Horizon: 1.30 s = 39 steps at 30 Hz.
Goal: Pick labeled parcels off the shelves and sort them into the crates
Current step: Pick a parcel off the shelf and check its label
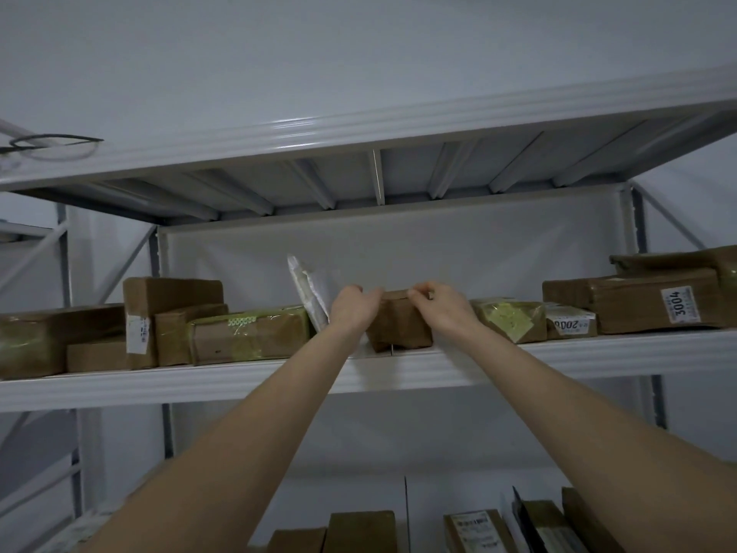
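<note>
- Forearms, both bare, reach up from the bottom corners and come together at the middle shelf.
- Under my arms, on the lower level, several brown boxes stand close together; one to the right has a white label on it.
- My left hand grips the top left corner of a small brown parcel, with the fingers curled over its upper edge.
- My right hand holds the top right corner of the same parcel, fingers bent over the edge in the same way.
- The small brown parcel stands on the middle shelf, near the front lip, between my two wrists; I cannot tell if its bottom is fully on the board.
- Just to the left of my left hand, a white bubble mailer leans upright.
- Further left lies a long box with yellow-green tape, and behind it a tall carton with a white sticker on its side.
- To the right, a parcel with yellow tape is just beside my right hand, then a small one with a white label, then a big carton marked 3004.
- Behind all of them is the pale back panel.
- Highest is the top shelf, seen from underneath with its ribs.
</note>
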### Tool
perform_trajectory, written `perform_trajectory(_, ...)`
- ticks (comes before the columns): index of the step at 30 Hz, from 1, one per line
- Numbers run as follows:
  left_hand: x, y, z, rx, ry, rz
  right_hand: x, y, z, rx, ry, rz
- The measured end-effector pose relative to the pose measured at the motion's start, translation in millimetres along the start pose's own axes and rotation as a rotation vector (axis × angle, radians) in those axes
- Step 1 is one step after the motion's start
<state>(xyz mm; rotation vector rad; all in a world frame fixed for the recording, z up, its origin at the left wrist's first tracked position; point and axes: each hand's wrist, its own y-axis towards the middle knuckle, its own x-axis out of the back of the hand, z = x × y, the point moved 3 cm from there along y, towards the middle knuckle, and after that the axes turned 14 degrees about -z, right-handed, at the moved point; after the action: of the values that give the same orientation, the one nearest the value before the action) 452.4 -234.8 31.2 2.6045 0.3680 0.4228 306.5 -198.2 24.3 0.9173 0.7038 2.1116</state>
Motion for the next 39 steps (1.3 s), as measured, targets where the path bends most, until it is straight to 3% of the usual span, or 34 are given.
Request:
perform_trajectory(4,-3,-8,3,0.24,-0.351,0.035,20,-2,-7,-0.083,0.039,-0.168)
perform_trajectory(10,1,-23,5,0.288,-0.422,0.132,28,-13,-9,-0.275,0.216,-0.118)
perform_trajectory(22,25,-45,-8,0.087,-0.501,0.095,45,-37,-14,-0.46,0.705,0.004)
perform_trajectory(31,39,-51,-5,0.206,-0.62,0.088,51,-52,-22,-0.472,0.803,0.155)
perform_trajectory(34,44,-54,-8,0.184,-0.69,0.147,55,-56,-15,-0.405,0.751,0.179)
perform_trajectory(39,50,-58,-8,0.098,-0.61,0.198,58,-61,-11,-0.475,0.829,0.113)
